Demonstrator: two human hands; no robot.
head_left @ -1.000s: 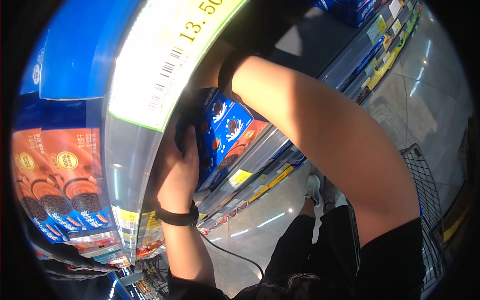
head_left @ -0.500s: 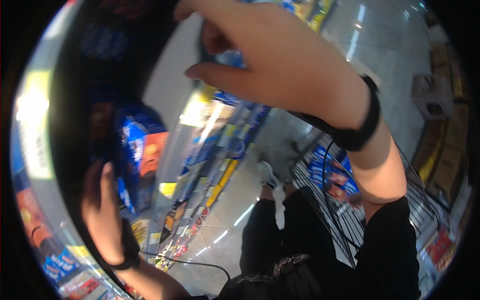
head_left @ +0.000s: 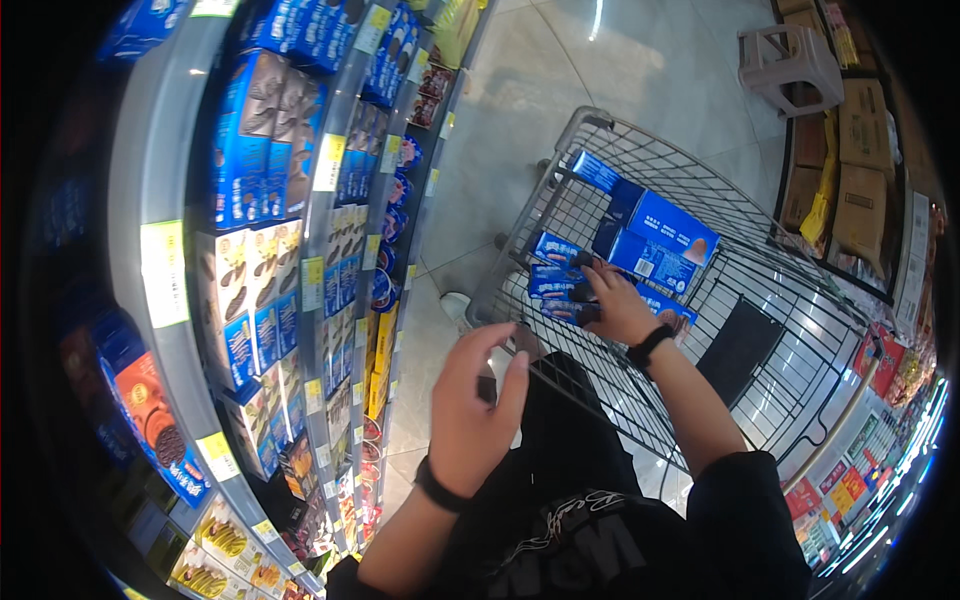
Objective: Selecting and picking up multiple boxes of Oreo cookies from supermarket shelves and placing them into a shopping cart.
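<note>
My right hand point(head_left: 622, 306) is down inside the wire shopping cart point(head_left: 735, 168). Its curved fingers and thumb span the dark-printed ends of a few small blue biscuit packs point(head_left: 556, 281), closed on them. Beside these packs a larger blue box point(head_left: 668, 238) lies in the cart, with more blue packaging point(head_left: 595, 170) toward the far left corner. Nearer to me, my left hand point(head_left: 474, 402) hangs in the air outside the cart, thumb and fingers apart with nothing between them. Black bands circle both wrists.
On the left, store shelves point(head_left: 322, 250) hold rows of blue and white biscuit boxes point(head_left: 262, 300) behind price-label strips. A plastic stool point(head_left: 790, 65) stands at the far right, near cardboard cartons point(head_left: 862, 190). A dark flat panel point(head_left: 740, 340) lies in the cart's near part.
My view has swung from the shelf toward the cart. My right hand has come from high near the shelf down into the cart; my left hand has moved away from the shelf packages.
</note>
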